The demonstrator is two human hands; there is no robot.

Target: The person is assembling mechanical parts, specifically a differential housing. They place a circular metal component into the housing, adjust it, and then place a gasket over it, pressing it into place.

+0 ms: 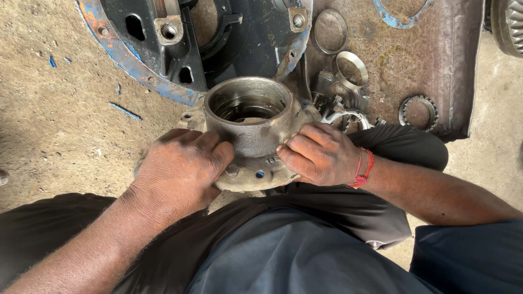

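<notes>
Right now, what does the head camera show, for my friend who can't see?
Both hands, left hand and right hand, grip a grey metal hub housing over the person's lap. Beyond it lie metal rings and a blue-rimmed black casing on dirt ground.

loose rings (350, 69) crowd right; left floor (60, 125) open.

The near flange of the metal hub (251, 124) is hidden under the fingers (218, 155) of both hands. Beyond the fingertips, the blue-rimmed housing (163, 49) and a gear (509, 24) are cut off by the picture's edge. Small parts (340, 106) just past the right fingers are too jumbled to tell apart.
</notes>
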